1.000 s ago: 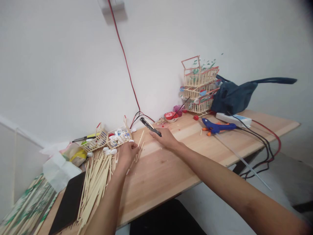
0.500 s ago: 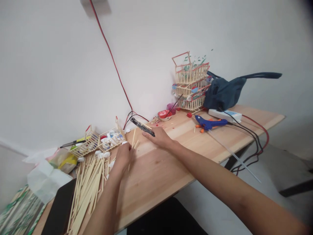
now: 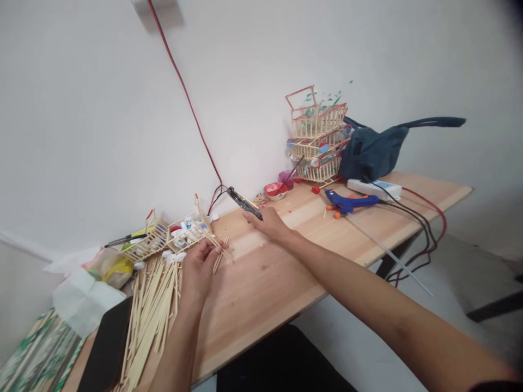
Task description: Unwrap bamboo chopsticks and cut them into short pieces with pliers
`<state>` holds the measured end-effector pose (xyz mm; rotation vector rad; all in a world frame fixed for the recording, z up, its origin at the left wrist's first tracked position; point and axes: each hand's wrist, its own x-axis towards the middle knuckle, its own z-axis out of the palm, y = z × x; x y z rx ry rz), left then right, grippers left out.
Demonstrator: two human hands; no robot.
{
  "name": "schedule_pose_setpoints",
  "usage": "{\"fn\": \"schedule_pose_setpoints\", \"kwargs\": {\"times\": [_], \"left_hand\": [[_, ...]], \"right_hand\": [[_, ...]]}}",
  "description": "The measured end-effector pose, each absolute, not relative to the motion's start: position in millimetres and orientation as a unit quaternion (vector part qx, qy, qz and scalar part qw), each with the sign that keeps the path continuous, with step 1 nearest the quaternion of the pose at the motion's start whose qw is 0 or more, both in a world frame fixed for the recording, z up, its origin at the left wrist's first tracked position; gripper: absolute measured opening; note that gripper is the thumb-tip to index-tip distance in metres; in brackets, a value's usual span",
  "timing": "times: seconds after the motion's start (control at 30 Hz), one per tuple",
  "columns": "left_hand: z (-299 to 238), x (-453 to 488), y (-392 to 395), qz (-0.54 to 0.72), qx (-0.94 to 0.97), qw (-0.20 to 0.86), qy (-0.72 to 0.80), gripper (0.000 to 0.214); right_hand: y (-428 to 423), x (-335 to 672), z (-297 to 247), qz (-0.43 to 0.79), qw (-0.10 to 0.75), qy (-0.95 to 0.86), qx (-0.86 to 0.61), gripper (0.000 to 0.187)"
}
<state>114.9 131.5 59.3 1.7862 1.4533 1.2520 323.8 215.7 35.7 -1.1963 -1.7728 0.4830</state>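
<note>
we have the fingers of our left hand (image 3: 200,265) pinched on a thin stick (image 3: 214,241) above the table (image 3: 269,277), to the right of the stick pile (image 3: 152,313). our right hand (image 3: 271,222) has its fingers wrapped around a dark tool (image 3: 244,203), whose head points toward the wall (image 3: 245,87). we judge the stick very light and stiff, dry rather than slippery, and apt to snap if bent; a gentle pinch near its middle should do. the tool seems heavier and sturdy, best held by its rear end in a full palm.
</note>
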Motion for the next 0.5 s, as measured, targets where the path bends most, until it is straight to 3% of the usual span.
{"fn": "schedule_pose_setpoints", "kwargs": {"times": [0.17, 0.5], "left_hand": [[46, 121, 121, 0.407, 0.683, 0.193, 0.576, 0.017], [42, 115, 126, 0.413, 0.654, 0.198, 0.602, 0.022]], "right_hand": [[214, 324, 36, 0.204, 0.45, -0.725, -0.48, 0.058], [213, 322, 35, 0.204, 0.441, -0.737, -0.469, 0.054]]}}
